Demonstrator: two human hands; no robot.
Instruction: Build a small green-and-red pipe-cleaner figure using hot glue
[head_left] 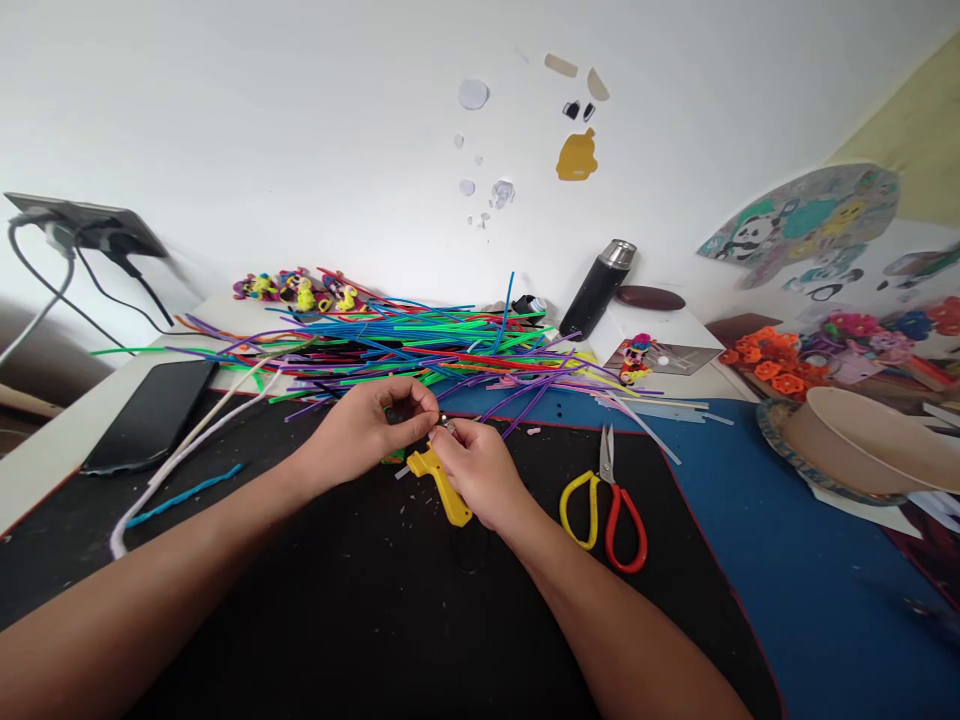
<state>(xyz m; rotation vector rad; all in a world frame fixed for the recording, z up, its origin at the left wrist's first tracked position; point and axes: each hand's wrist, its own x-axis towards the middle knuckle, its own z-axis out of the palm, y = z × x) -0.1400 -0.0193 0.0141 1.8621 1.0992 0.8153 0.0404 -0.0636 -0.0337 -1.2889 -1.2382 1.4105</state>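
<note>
In the head view, the left hand (379, 425) and right hand (486, 470) pinch a small shiny piece (448, 423) just beyond the yellow glue gun (450, 497); the black mat (337, 620) spreads nearer than the gun, scissors (606, 476) lie apart to its right, and coloured stems (420, 338) crowd beyond it

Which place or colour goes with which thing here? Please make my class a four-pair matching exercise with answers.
1. Scissors
2. Phone
3. Flask
4. Yellow tool

A. Partly hidden by the right hand
B. Black with a silver top, near the wall
C. One red handle, one yellow
D. Lying flat, left of the left hand

Pairs: 1-C, 2-D, 3-B, 4-A
</note>
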